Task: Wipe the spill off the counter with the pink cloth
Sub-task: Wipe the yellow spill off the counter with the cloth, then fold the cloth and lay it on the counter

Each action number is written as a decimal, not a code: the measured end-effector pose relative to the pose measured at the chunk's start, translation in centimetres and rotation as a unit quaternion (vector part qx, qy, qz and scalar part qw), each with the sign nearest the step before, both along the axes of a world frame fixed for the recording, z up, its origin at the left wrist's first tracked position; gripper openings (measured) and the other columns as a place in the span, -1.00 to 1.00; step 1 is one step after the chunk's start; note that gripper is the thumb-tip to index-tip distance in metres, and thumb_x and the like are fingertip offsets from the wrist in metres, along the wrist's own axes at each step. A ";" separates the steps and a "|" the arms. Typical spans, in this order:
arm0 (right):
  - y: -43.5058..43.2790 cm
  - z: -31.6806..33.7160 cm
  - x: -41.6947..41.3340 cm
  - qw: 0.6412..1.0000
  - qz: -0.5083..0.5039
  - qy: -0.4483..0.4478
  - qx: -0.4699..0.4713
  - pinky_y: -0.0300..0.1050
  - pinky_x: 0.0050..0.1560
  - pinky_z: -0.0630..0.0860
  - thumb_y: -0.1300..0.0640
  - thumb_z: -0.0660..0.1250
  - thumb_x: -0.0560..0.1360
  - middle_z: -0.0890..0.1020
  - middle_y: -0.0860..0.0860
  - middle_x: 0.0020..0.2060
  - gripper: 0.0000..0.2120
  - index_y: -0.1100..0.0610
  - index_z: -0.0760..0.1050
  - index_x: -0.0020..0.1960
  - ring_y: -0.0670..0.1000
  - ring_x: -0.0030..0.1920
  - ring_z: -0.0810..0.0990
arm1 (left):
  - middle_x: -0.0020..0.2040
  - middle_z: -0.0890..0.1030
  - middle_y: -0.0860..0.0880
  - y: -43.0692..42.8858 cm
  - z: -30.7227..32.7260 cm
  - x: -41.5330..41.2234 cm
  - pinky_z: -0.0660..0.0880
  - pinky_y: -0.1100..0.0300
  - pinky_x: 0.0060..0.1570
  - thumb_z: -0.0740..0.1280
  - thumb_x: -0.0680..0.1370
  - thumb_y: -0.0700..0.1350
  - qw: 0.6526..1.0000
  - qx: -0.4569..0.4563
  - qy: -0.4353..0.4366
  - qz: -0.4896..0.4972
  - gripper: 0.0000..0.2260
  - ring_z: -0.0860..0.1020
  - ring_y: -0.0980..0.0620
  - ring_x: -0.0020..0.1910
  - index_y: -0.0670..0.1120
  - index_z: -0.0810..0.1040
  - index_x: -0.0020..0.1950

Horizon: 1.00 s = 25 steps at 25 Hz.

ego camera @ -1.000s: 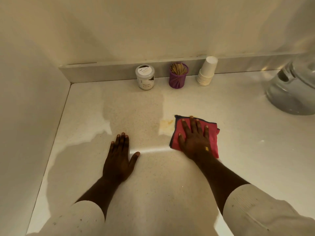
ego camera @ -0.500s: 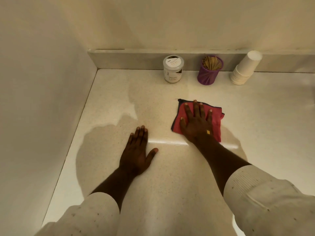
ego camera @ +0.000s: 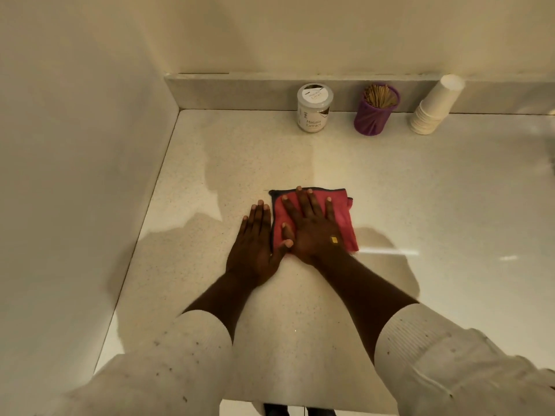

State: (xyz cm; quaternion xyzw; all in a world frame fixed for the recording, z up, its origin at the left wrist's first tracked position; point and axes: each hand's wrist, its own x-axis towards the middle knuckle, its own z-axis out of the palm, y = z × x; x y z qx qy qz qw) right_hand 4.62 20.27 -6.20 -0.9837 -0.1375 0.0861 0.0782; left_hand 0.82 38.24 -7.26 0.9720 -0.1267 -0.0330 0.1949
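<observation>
The right hand (ego camera: 312, 232) is pressing the pink cloth (ego camera: 339, 217) flat at the tabletop (ego camera: 450, 205) centre, fingers (ego camera: 303, 199) spread; the left hand (ego camera: 255, 241), fingers together, is lying at its nine o'clock. Any spill is hidden (smearing seems the risk); pushing toward twelve could be nudging the jar (ego camera: 313, 108).

Pantry corner: counter (ego camera: 420, 190), extract jar (ego camera: 314, 108), paper cups (ego camera: 434, 108).

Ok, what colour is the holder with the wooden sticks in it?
Purple, with a ribbed wall; the holder shows in the head view, by the back ledge.
</observation>
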 end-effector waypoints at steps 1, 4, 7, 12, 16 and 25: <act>0.1 0.0 -1.1 1.000 -0.001 0.002 0.004 0.36 0.55 -0.19 -0.33 -0.15 0.61 -0.17 0.09 0.65 -0.31 -0.12 -0.25 0.65 0.15 0.63 -0.23 | 0.67 -0.11 -0.14 0.0 0.0 -0.1 -0.06 -0.04 0.63 -0.12 0.59 0.39 1.000 -0.007 -0.004 -0.001 -0.19 -0.14 -0.05 0.66 -0.13 -0.15 0.65; 0.3 0.0 -5.0 0.999 -0.020 -0.023 0.032 0.35 0.56 -0.15 -0.31 -0.15 0.63 -0.06 0.08 0.66 -0.35 -0.12 -0.13 0.65 0.14 0.64 -0.13 | 0.67 -0.14 -0.14 0.0 0.2 -0.5 -0.11 -0.02 0.63 -0.15 0.58 0.40 1.000 -0.021 -0.011 -0.008 -0.18 -0.16 -0.03 0.66 -0.13 -0.17 0.65; 0.2 -0.4 -9.0 0.997 -0.036 -0.042 0.049 0.34 0.57 -0.12 -0.27 -0.07 0.65 0.01 0.08 0.65 -0.39 -0.13 -0.05 0.65 0.14 0.64 -0.07 | 0.67 -0.16 -0.14 0.0 0.9 -0.8 -0.14 -0.02 0.63 -0.16 0.58 0.39 1.000 -0.012 -0.007 -0.023 -0.17 -0.18 -0.04 0.66 -0.15 -0.18 0.64; -0.9 -0.7 -15.0 0.997 -0.049 -0.054 0.037 0.36 0.56 -0.06 -0.27 -0.06 0.67 0.04 0.09 0.65 -0.40 -0.11 -0.02 0.66 0.13 0.64 -0.06 | 0.67 -0.11 -0.16 -2.1 2.0 -5.6 -0.13 -0.04 0.63 -0.10 0.62 0.28 0.996 -0.005 -0.001 -0.094 -0.26 -0.17 -0.08 0.65 -0.18 -0.12 0.64; -2.1 -0.2 -19.0 0.996 -0.073 -0.031 0.028 0.34 0.57 -0.11 -0.29 -0.16 0.67 -0.05 0.04 0.66 -0.40 -0.13 -0.11 0.66 0.10 0.64 -0.13 | 0.67 -0.10 -0.13 -3.1 1.9 -9.9 -0.10 -0.04 0.64 -0.12 0.65 0.25 0.988 0.010 0.008 -0.151 -0.32 -0.19 -0.03 0.65 -0.13 -0.12 0.65; -5.0 3.3 -20.8 0.988 -0.115 -0.047 0.093 0.24 0.57 0.09 -0.14 -0.02 0.65 0.29 0.07 0.59 -0.42 0.06 0.24 0.61 0.11 0.59 0.21 | 0.59 0.32 -0.14 -2.7 3.0 -12.1 0.07 -0.14 0.61 0.08 0.67 0.10 0.980 0.058 -0.056 -0.180 -0.49 0.15 -0.12 0.63 -0.10 0.32 0.57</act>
